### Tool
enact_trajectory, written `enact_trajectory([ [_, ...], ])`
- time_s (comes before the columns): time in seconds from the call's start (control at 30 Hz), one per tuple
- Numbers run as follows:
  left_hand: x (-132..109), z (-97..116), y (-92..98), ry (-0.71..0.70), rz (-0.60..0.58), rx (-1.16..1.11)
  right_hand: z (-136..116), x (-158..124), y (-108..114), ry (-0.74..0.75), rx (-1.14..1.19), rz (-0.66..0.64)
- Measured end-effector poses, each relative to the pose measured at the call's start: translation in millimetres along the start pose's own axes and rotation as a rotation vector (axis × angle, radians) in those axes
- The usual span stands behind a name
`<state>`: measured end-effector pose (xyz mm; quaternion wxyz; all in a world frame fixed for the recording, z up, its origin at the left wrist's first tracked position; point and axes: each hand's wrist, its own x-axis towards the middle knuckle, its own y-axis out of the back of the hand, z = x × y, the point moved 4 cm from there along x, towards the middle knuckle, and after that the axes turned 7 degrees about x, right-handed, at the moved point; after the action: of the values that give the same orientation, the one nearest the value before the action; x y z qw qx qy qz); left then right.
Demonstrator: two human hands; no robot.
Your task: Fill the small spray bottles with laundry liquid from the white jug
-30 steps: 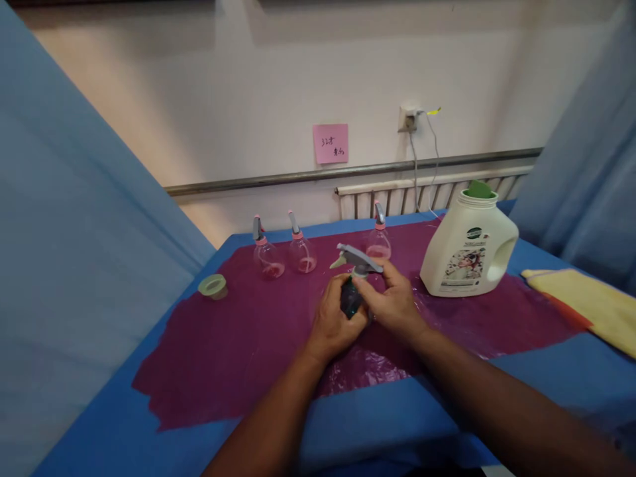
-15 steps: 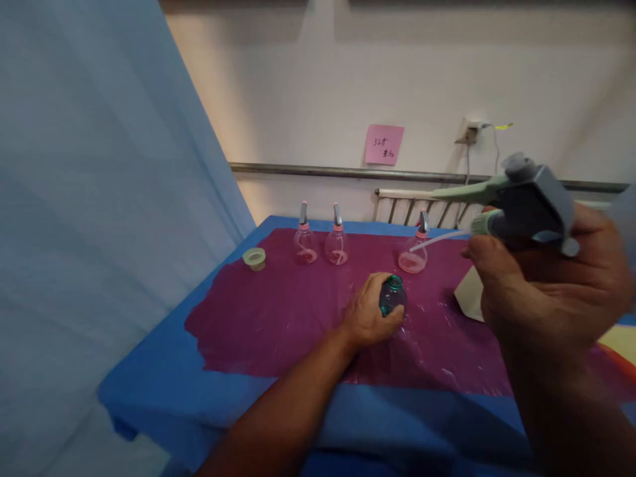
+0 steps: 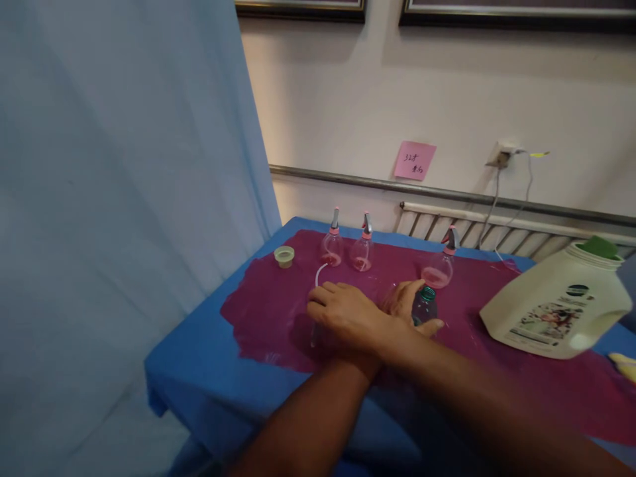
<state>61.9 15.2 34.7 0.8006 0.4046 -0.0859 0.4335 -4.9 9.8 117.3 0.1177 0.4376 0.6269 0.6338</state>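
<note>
My arms are crossed over the purple sheet [image 3: 268, 318]. My right hand [image 3: 348, 315] reaches left, palm down, low over the sheet, covering a spray head that is mostly hidden; its white dip tube [image 3: 318, 275] sticks out beyond the fingers. My left hand [image 3: 405, 298], partly hidden under my right forearm, is wrapped round a small clear bottle [image 3: 424, 308] with a green open neck, standing upright on the sheet.
Three small pink-collared spray bottles [image 3: 332, 248] [image 3: 362, 252] [image 3: 440, 268] stand along the back. A pale green cap [image 3: 284, 256] lies at the back left. A white detergent jug [image 3: 556, 308] stands at the right, a yellow cloth [image 3: 627, 366] beyond it. A blue curtain [image 3: 124, 199] hangs left.
My right hand came down from near the camera with the spray head and crossed left over my left arm to the sheet. My left hand stayed on the bottle. The view swung left.
</note>
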Motion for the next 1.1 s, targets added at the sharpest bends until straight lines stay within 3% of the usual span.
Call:
enact_trajectory([
  [0.2, 2.7, -3.6, -3.1, -0.002, -0.055, -0.078, 7.4, 44.4, -16.0, 0.041, -0.236, -0.338],
  [0.33, 1.1, -1.6, -2.4, 0.004, -0.066, -0.059, -1.7, 65.1, -32.4, 0.034, -0.199, -0.338],
  [0.43, 0.8, -0.9, -2.2, 0.023, -0.080, -0.024, -7.6, 64.7, -47.4, 0.030, -0.136, -0.287],
  [0.57, 0.8, 1.6, -6.3, -0.006, -0.126, 0.003, -9.2, 49.5, -53.7, -0.004, -0.061, -0.206],
  [0.83, 0.3, -0.6, -8.8, -0.011, -0.133, 0.062, -13.4, 18.1, -28.0, -0.152, 0.116, 0.096],
  [0.93, 2.3, -4.3, -5.8, -0.003, -0.112, 0.042, -19.6, -7.8, -20.9, -0.172, 0.153, 0.269],
  [1.1, 6.8, -13.0, -1.7, 0.078, -0.126, 0.013, -29.7, -68.1, -6.7, -0.031, 0.169, 0.589],
])
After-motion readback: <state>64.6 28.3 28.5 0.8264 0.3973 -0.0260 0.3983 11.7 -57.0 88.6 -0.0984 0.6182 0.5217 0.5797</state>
